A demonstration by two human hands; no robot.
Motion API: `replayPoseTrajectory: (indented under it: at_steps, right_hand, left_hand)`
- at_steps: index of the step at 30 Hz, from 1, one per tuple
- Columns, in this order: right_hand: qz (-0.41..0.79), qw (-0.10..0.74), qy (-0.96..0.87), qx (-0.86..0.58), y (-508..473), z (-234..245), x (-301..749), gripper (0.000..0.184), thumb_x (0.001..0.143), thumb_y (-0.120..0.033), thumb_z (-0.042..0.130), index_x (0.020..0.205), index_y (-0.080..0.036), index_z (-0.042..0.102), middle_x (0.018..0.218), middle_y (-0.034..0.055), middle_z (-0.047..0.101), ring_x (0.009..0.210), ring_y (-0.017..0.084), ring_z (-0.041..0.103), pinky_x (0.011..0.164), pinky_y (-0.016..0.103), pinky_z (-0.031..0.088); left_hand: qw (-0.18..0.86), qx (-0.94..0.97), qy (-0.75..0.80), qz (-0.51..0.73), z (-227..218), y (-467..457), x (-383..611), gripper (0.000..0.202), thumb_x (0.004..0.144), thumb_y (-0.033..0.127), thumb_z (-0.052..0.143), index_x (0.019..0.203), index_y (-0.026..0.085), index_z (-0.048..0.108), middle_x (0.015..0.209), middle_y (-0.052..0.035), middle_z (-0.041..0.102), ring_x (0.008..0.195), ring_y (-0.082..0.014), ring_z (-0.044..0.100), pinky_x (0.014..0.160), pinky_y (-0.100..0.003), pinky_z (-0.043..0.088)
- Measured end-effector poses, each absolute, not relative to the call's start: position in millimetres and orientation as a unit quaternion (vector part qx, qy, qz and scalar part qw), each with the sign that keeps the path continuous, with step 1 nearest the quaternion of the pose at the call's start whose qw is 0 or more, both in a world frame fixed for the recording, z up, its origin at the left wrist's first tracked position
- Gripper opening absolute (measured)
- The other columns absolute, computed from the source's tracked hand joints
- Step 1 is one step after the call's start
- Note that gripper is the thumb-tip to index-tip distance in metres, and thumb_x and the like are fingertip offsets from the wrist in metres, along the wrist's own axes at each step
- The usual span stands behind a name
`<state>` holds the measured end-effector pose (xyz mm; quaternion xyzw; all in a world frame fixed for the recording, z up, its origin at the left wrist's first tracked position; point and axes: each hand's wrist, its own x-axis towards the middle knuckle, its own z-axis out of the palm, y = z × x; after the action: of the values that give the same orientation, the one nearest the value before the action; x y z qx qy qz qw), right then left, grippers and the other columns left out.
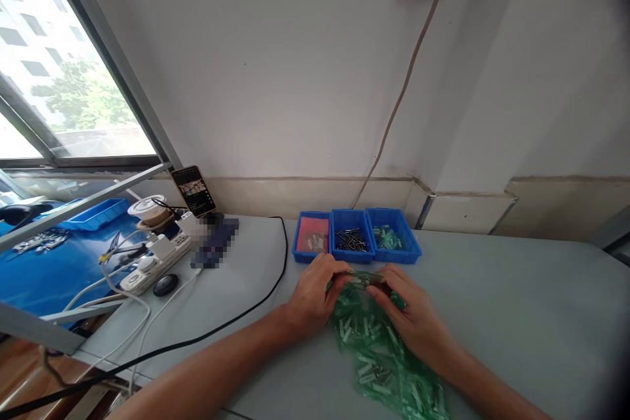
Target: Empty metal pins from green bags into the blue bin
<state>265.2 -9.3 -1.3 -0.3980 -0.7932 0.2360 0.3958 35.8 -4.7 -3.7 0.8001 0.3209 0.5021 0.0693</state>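
Observation:
A green see-through plastic bag (388, 357) full of small pale parts lies on the grey table (516, 315) in front of me. My left hand (315, 295) pinches the bag's top edge from the left. My right hand (411, 308) grips the same top edge from the right, its fingers curled over the plastic. Just beyond the hands stand three small blue bins in a row: the left bin (311, 236) holds a pink sheet and small parts, the middle bin (351, 237) dark metal pins, the right bin (392, 236) green pieces.
A black cable (246, 315) curves across the table at left. A white power strip (155, 262) with plugs, a propped phone (193, 190), a lidded cup (147, 209) and a black puck (165, 284) sit at far left. A blue side table (49, 269) stands by the window.

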Motion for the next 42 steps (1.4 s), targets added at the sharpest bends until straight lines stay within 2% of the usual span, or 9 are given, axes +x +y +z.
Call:
replayPoseTrajectory:
  at_steps: [11, 17, 27, 31, 42]
  right_hand:
    - [0.241, 0.387, -0.794, -0.403, -10.3, -1.6, 264.6, 0.03, 0.11, -0.036, 0.049, 0.083, -0.024, 0.048, 0.086, 0.0001, 0.051, 0.076, 0.018, 0.052, 0.068, 0.03, 0.043]
    - [0.236, 0.39, -0.792, -0.406, -10.6, 0.6, 264.1, 0.028, 0.11, -0.036, 0.049, 0.084, -0.024, 0.051, 0.085, 0.0001, 0.052, 0.076, 0.019, 0.053, 0.067, 0.03, 0.044]
    - [0.249, 0.386, -0.796, -0.394, -11.6, -0.4, 264.4, 0.025, 0.109, -0.037, 0.05, 0.087, -0.024, 0.052, 0.088, 0.0007, 0.052, 0.078, 0.019, 0.054, 0.069, 0.03, 0.045]
    - [0.238, 0.386, -0.793, -0.406, -10.6, -2.5, 264.4, 0.024, 0.11, -0.038, 0.048, 0.09, -0.025, 0.052, 0.088, 0.0002, 0.052, 0.077, 0.018, 0.054, 0.07, 0.031, 0.046]
    - [0.217, 0.4, -0.789, -0.414, -12.8, -4.5, 264.2, 0.022, 0.11, -0.038, 0.049, 0.092, -0.026, 0.052, 0.086, 0.0002, 0.055, 0.074, 0.018, 0.055, 0.068, 0.03, 0.049]
  left_hand:
    - [0.054, 0.804, 0.316, 0.501, -1.3, -6.1, 36.7, 0.012, 0.108, 0.019, 0.052, 0.116, 0.019, 0.061, 0.096, -0.0046, 0.066, 0.086, -0.0183, 0.058, 0.081, -0.031, 0.049]
    - [0.064, 0.803, 0.314, 0.502, 1.4, -7.1, 37.1, 0.014, 0.109, 0.019, 0.05, 0.116, 0.019, 0.062, 0.095, -0.0048, 0.066, 0.085, -0.018, 0.06, 0.08, -0.031, 0.05]
    - [0.082, 0.804, 0.322, 0.493, -0.3, -7.4, 35.5, 0.019, 0.109, 0.02, 0.051, 0.126, 0.021, 0.061, 0.107, -0.0063, 0.069, 0.096, -0.0188, 0.064, 0.088, -0.032, 0.054]
    - [0.103, 0.814, 0.334, 0.463, -1.0, -6.8, 35.6, 0.025, 0.11, 0.027, 0.052, 0.133, 0.021, 0.056, 0.115, -0.0081, 0.068, 0.102, -0.0197, 0.065, 0.092, -0.033, 0.055]
    - [0.108, 0.815, 0.369, 0.434, 1.8, -4.8, 36.1, 0.02, 0.111, 0.036, 0.048, 0.108, 0.018, 0.057, 0.101, -0.0071, 0.065, 0.092, -0.0207, 0.059, 0.084, -0.033, 0.051]
